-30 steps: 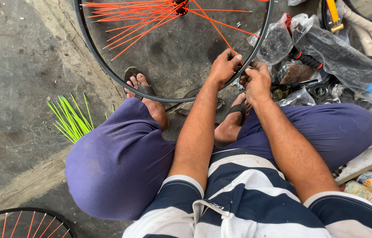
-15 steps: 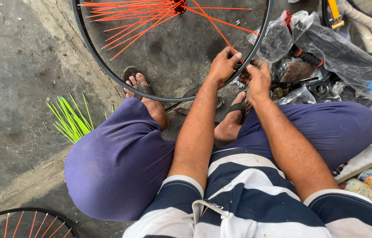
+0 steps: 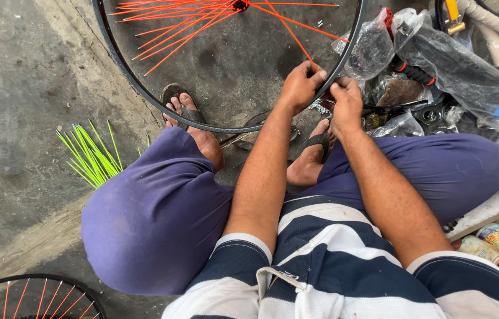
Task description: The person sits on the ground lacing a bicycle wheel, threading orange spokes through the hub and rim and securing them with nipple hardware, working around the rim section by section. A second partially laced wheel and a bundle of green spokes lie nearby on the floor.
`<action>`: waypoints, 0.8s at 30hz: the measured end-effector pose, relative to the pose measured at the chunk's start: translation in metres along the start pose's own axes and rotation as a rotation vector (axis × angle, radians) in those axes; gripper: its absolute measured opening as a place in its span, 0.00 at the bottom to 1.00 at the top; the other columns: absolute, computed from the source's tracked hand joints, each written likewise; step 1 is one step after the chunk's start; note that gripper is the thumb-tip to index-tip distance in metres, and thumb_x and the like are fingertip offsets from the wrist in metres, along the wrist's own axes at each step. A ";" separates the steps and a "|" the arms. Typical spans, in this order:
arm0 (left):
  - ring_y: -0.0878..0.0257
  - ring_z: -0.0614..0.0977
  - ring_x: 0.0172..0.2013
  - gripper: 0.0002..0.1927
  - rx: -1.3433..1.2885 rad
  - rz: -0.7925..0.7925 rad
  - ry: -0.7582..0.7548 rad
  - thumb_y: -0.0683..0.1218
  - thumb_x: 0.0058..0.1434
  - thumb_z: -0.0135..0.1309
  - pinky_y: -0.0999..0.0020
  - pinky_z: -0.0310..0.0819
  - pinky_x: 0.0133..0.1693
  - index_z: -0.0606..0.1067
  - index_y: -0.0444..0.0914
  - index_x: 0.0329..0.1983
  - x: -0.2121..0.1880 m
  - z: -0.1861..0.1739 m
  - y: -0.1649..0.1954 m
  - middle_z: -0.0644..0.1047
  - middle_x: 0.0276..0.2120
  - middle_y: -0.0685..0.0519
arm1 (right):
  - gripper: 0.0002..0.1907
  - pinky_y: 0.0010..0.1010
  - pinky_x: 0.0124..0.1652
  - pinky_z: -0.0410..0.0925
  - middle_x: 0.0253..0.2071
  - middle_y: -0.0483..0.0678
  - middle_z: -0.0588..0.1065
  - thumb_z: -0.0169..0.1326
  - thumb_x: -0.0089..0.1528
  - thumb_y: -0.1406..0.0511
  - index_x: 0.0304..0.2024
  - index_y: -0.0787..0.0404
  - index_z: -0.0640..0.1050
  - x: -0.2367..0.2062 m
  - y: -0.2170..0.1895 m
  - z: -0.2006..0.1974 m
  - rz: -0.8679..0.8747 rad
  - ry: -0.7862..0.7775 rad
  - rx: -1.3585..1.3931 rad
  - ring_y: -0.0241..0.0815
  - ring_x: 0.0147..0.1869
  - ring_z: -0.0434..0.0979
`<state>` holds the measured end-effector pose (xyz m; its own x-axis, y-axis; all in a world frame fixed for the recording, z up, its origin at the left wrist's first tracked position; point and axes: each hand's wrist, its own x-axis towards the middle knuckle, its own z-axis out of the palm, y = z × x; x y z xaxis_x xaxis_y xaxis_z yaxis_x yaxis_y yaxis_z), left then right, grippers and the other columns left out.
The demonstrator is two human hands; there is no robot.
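**Bicycle wheel rim held at its lower edge by both hands**

The bicycle wheel (image 3: pixel 143 88), a black rim laced with orange spokes (image 3: pixel 190 23), stands on the concrete floor (image 3: pixel 19 88) in front of the seated person, its lower arc passing just above their sandalled feet. Nearest the camera are a navy-and-white striped shirt and purple-clad knees spread to either side. Beyond them the left hand (image 3: pixel 299 85) is curled closed over the rim's lower right part, fingers wrapped on it where an orange spoke meets the rim. The right hand (image 3: pixel 346 100) sits just beside it, touching the rim's outer side, fingers pinched together; what they pinch is too small to tell. To the left on the floor, near the left knee, lies a bundle of loose green spokes (image 3: pixel 90 156). At the floor's near left corner shows part of a second wheel (image 3: pixel 37 295) with orange spokes. Farther right lie clear plastic bags (image 3: pixel 456 65) of parts.
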<state>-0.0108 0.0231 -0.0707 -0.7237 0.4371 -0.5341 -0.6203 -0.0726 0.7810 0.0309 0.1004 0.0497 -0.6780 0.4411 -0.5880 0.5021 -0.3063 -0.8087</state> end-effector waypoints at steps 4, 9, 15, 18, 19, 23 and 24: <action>0.46 0.83 0.40 0.13 0.366 0.096 0.215 0.52 0.64 0.56 0.53 0.74 0.41 0.74 0.37 0.39 -0.008 0.008 0.005 0.82 0.34 0.45 | 0.09 0.30 0.48 0.78 0.42 0.45 0.77 0.52 0.67 0.74 0.50 0.64 0.71 -0.002 0.004 -0.002 -0.140 -0.079 -0.058 0.34 0.44 0.80; 0.46 0.84 0.41 0.14 0.358 0.069 0.206 0.53 0.63 0.54 0.53 0.74 0.42 0.74 0.38 0.40 -0.013 0.005 0.019 0.83 0.35 0.45 | 0.06 0.28 0.47 0.76 0.42 0.48 0.80 0.54 0.67 0.75 0.47 0.67 0.75 0.001 0.005 -0.002 -0.197 -0.050 -0.167 0.35 0.43 0.81; 0.52 0.87 0.37 0.14 0.162 -0.054 0.084 0.53 0.63 0.53 0.59 0.77 0.42 0.78 0.38 0.41 -0.013 -0.002 0.017 0.84 0.33 0.47 | 0.06 0.26 0.46 0.75 0.42 0.48 0.80 0.58 0.66 0.74 0.46 0.68 0.77 0.003 0.009 -0.008 -0.253 -0.074 -0.320 0.34 0.44 0.80; 0.49 0.87 0.39 0.13 0.090 0.079 0.012 0.49 0.58 0.58 0.58 0.79 0.42 0.80 0.35 0.40 -0.010 -0.003 0.007 0.84 0.34 0.44 | 0.07 0.26 0.44 0.74 0.40 0.47 0.80 0.57 0.67 0.71 0.46 0.68 0.80 0.005 0.016 -0.017 -0.326 0.005 -0.554 0.35 0.42 0.80; 0.48 0.86 0.39 0.13 0.168 0.119 0.024 0.49 0.59 0.58 0.58 0.78 0.43 0.79 0.35 0.40 -0.008 -0.002 0.003 0.84 0.35 0.43 | 0.07 0.26 0.43 0.74 0.39 0.46 0.80 0.57 0.67 0.70 0.47 0.67 0.80 0.007 0.019 -0.020 -0.363 0.026 -0.646 0.36 0.42 0.80; 0.39 0.81 0.44 0.15 0.496 0.221 0.118 0.50 0.60 0.59 0.50 0.75 0.45 0.78 0.34 0.41 0.001 -0.001 -0.001 0.80 0.39 0.37 | 0.13 0.28 0.46 0.72 0.45 0.45 0.77 0.54 0.70 0.69 0.56 0.67 0.77 0.017 0.029 -0.021 -0.347 0.028 -0.453 0.36 0.47 0.76; 0.37 0.80 0.44 0.16 0.564 0.204 0.127 0.52 0.61 0.59 0.48 0.74 0.45 0.77 0.33 0.40 0.002 0.000 0.000 0.79 0.40 0.36 | 0.16 0.27 0.48 0.73 0.47 0.44 0.77 0.54 0.70 0.68 0.59 0.66 0.75 0.019 0.031 -0.019 -0.296 0.036 -0.317 0.35 0.48 0.77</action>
<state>-0.0122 0.0243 -0.0715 -0.8628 0.3517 -0.3633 -0.2348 0.3575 0.9039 0.0442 0.1155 0.0138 -0.8010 0.5021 -0.3261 0.4330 0.1096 -0.8947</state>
